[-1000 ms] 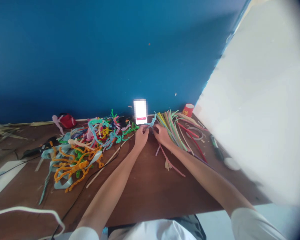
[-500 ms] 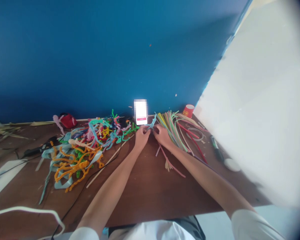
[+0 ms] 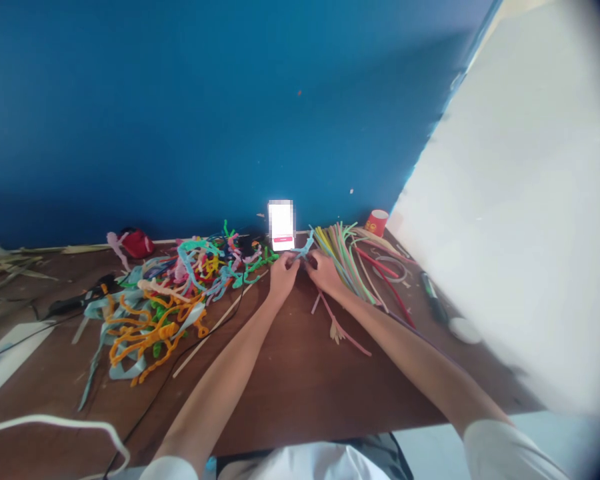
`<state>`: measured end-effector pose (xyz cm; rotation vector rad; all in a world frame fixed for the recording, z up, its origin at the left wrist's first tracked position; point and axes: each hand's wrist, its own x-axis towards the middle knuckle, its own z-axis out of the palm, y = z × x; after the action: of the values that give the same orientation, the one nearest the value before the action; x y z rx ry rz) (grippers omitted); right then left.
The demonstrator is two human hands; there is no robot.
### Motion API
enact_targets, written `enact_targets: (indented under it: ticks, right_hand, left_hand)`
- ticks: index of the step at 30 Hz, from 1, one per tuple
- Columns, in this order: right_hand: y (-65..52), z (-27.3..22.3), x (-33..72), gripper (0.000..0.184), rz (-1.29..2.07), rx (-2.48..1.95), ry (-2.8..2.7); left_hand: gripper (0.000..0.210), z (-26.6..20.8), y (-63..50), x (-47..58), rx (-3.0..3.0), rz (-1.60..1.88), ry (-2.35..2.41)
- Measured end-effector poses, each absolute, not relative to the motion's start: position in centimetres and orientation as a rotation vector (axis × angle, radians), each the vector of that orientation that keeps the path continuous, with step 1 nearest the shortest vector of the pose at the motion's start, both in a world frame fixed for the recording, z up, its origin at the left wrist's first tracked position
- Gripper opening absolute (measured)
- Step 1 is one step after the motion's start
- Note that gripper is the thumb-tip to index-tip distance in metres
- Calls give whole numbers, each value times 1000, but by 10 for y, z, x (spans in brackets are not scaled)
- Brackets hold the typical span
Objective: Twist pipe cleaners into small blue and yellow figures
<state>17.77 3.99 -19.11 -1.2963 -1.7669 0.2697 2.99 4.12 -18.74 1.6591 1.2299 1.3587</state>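
Between my two hands, near the back of the table, is a light blue pipe cleaner (image 3: 305, 246) bent into a small branching shape. My left hand (image 3: 283, 275) pinches it from the left with thumb and forefinger. From the right, the fingers of my right hand (image 3: 324, 271) close on its other side; the fingertips partly hide the lower portion. Just behind stands a phone (image 3: 283, 227) with a lit screen, leaning toward the blue wall. A bundle of straight coloured pipe cleaners (image 3: 347, 257) lies right beside my right hand.
Left is a tangled heap of bent, colourful pipe cleaners (image 3: 150, 327) with a dark cable and a black-handled tool (image 3: 80, 300). A pink stem with pale petals (image 3: 336, 330) lies below my right wrist. A red cup (image 3: 377, 223) and marker (image 3: 433, 297) are at right.
Both hands stay almost in place on the light blue pipe cleaner, with only slight finger movement. Other things lie as before.
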Motion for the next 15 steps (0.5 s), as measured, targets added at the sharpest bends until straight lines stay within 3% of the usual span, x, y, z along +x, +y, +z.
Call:
enact_targets:
  ticks: [9,15]
  right_hand:
    - [47,-150,207,21,232,-1393,-1553]
    - [68,-162,253,24,160,-1750,-1719]
  left_hand:
    - [25,-186,43,27,1111,1691,1080]
    - [23,-180,45,26,837,1778,889]
